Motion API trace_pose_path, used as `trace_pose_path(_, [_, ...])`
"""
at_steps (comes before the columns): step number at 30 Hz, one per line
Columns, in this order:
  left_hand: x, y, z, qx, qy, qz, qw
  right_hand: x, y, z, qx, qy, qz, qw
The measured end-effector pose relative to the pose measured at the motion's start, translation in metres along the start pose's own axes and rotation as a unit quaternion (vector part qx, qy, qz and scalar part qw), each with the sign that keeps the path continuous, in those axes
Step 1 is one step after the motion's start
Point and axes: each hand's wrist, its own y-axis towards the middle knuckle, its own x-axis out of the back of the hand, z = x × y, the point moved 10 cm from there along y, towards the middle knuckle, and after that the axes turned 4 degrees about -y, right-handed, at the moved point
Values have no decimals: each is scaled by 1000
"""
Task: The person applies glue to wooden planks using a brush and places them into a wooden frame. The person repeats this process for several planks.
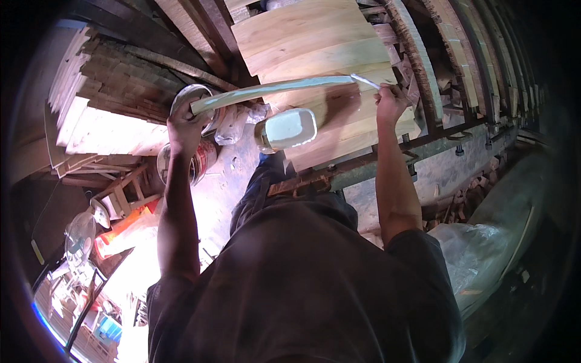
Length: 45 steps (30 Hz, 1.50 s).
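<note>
A long, narrow wooden strip [260, 92] spans the space in front of me, with a whitish coating along its edge. My left hand [184, 127] is closed around its left end. Pinched in my right hand [391, 101] is a slim white stick or brush [365, 81], its tip touching the strip near the right end. Whether that tip has bristles is too small to tell. Below the strip, a squarish tub [261, 134] filled with white, glue-like liquid [290, 128] rests at the left side of the wide, pale wooden boards [308, 39].
Stacked thin boards [115, 85] rise at the left, beside a round bucket [203, 160]. A metal clamp rail [357, 172] crosses in front of my body. Several long timbers [417, 54] line the right. Clear plastic sheeting [466, 254] lies at the lower right.
</note>
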Motion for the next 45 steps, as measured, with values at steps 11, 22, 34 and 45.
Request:
trace_pose_path(11, [1,-4,-9,-53,22,-8,998,-142,-189,159,223,34,225,948])
trace_pose_path(22, [-9,-19,-58,-80,94,-17,992,-210,-268,215,193,140,352,905])
trace_pose_path(34, [2,-14,-12,-74,59,-29,995,-186,-260,209,280,42,323,903])
trace_pose_path(45, [3,-15,-5,-55,16,-5,998,-193,-257,186,89,117,367,919])
